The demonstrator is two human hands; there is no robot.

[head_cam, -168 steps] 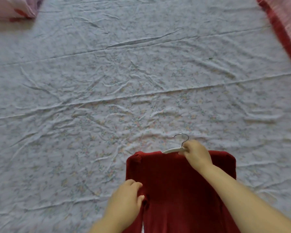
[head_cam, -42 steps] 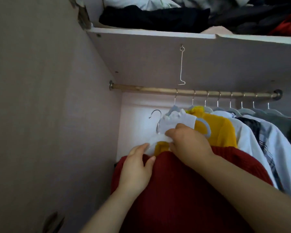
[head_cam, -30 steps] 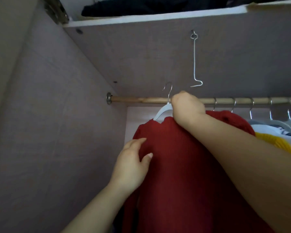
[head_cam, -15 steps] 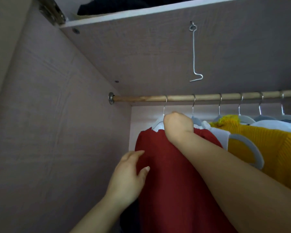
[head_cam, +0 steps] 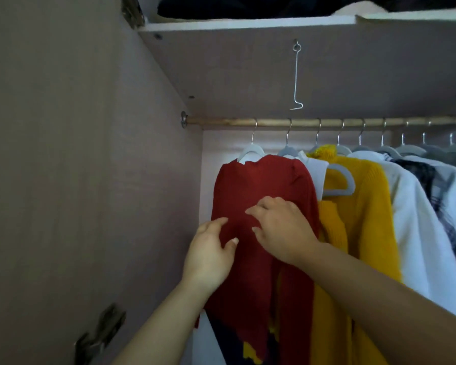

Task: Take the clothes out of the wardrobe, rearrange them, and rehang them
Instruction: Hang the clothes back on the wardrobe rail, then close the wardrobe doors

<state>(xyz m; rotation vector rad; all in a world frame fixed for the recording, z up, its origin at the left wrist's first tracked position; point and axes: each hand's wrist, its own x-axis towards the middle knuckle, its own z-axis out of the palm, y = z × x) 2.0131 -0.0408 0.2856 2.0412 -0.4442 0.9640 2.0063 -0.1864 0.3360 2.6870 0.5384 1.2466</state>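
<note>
A: Red garment (head_cam: 261, 185), where?
B: On a white hanger (head_cam: 248, 152) hooked over the rod (head_cam: 221, 121); leftmost in the row; yellow sweater (head_cam: 363, 206) near on its right.
A: Hands?
B: Left hand (head_cam: 211, 248) relaxed, fingers spread on the front; right hand (head_cam: 282, 227) fingers bent on the cloth; pinching or not, can't tell.

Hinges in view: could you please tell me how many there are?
2: upper hinge top left beside the shelf, lower hinge bottom left; others may be out of frame.
</note>
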